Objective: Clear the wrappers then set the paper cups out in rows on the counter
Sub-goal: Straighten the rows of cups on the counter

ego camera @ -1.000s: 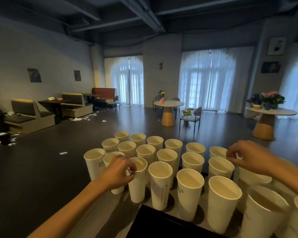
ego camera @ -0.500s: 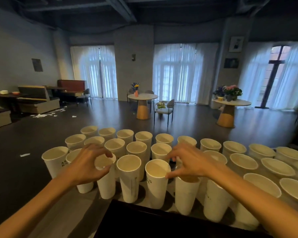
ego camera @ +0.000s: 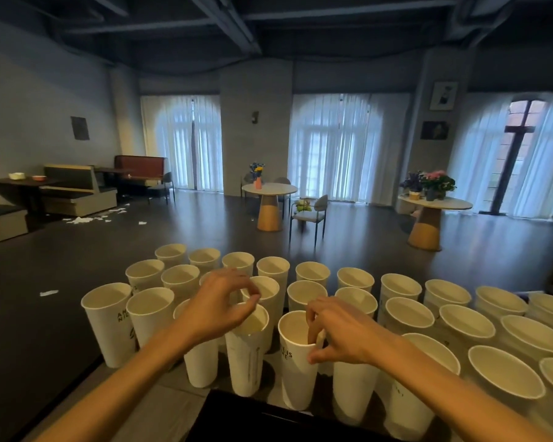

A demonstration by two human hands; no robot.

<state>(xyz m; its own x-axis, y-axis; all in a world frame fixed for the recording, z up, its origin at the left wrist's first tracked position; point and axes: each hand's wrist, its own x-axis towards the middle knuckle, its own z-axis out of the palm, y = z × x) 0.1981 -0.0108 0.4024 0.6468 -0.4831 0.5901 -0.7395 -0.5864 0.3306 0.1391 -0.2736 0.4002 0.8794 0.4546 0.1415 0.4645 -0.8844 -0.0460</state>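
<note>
Right hand (ego camera: 339, 330) swung in from far right, now pinching rim of front cup (ego camera: 297, 358); left hand (ego camera: 217, 307) shifted onto neighbouring cup (ego camera: 246, 349) rim. Front row on counter (ego camera: 160, 397) being straightened.

Two bare arms are seen, with no sleeves, rings, or watch worn on the left hand (ego camera: 219, 306) or the right hand (ego camera: 339, 330), and short nails.

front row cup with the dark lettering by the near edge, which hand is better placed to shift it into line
The right hand. Its fingers already pinch the rim of the lettered cup, with fingertips dipping inside. The left hand is busy on the rim of the neighbouring cup and would have to let go and cross over.
</note>
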